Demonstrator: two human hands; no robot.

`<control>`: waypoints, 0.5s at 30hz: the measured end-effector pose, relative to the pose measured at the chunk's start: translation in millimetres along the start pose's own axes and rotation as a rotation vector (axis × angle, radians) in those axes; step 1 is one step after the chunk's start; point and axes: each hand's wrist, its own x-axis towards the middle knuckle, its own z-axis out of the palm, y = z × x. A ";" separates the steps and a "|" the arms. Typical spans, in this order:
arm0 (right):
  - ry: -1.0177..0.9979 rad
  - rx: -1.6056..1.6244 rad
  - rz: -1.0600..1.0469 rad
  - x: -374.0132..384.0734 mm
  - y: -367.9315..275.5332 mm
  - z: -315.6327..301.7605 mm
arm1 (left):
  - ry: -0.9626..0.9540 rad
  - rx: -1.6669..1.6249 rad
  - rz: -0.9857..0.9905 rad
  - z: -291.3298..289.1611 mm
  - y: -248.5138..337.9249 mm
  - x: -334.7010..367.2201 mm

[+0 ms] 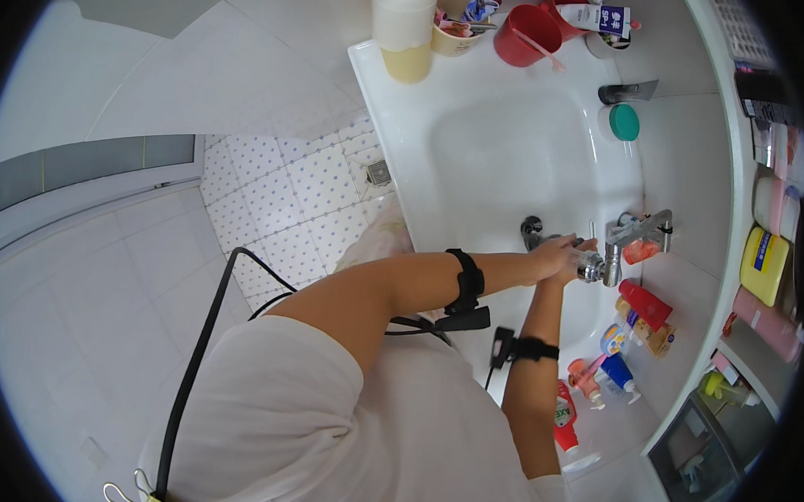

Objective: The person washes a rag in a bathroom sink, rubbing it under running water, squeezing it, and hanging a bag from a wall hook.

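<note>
Both hands meet in the white washbasin (478, 156), close under the chrome faucet (614, 251) and its round spout end. My left hand (554, 255) reaches across from the left and lies against my right hand (560, 273), which comes up from below. The two overlap, so most of their fingers are hidden. A few fingertips show beside the spout, too small to tell whether anything is between them. Just beyond the hands sits a dark metal drain fitting (531, 230). Each forearm wears a black strap.
Red cups (528, 37), a toothpaste tube (600, 20) and a cream-coloured bottle (403, 27) stand along the far rim. A green-lidded jar (624, 122), red tube (644, 304) and pump bottle (585, 381) line the right side. A packed shelf (736, 203) rises there. A black cable (205, 350) loops at left.
</note>
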 end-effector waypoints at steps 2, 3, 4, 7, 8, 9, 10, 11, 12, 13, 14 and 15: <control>-0.017 -0.456 -0.094 2.8 -19.5 -11.5 | 0.070 0.109 0.053 -7.3 4.3 12.7; -0.030 -0.447 -0.123 2.9 -52.3 -26.8 | 0.099 0.098 0.061 -21.8 1.2 26.4; -0.087 0.223 0.101 2.7 -99.0 -54.1 | 0.025 -0.084 -0.021 -37.1 -1.7 39.8; 0.038 0.745 0.359 9.7 -58.1 -30.6 | 0.011 0.078 0.053 -6.8 5.9 15.3; 0.040 0.554 0.323 13.3 -9.1 -3.0 | 0.055 0.338 0.196 9.2 -1.0 2.3; 0.413 0.203 0.324 9.5 -3.6 16.4 | 0.007 0.228 0.131 15.5 8.5 -9.5; 0.762 -0.160 0.308 8.4 -4.5 26.6 | -0.024 0.124 0.061 20.0 21.3 -22.6; 0.746 -0.141 0.282 9.0 -20.1 18.8 | 0.007 0.112 0.075 6.8 24.9 -11.2; 0.422 0.378 0.303 10.5 -46.6 -7.4 | -0.001 0.003 -0.028 -15.1 24.5 7.5; 0.073 0.859 0.331 10.0 -76.5 -38.6 | -0.034 -0.104 -0.137 -31.2 21.0 23.5; 0.071 0.877 0.431 1.7 -118.5 -61.4 | -0.085 -0.203 -0.253 -35.9 17.6 30.9; 0.081 0.872 0.437 3.6 -111.7 -62.3 | -0.095 -0.201 -0.260 -30.8 19.4 28.0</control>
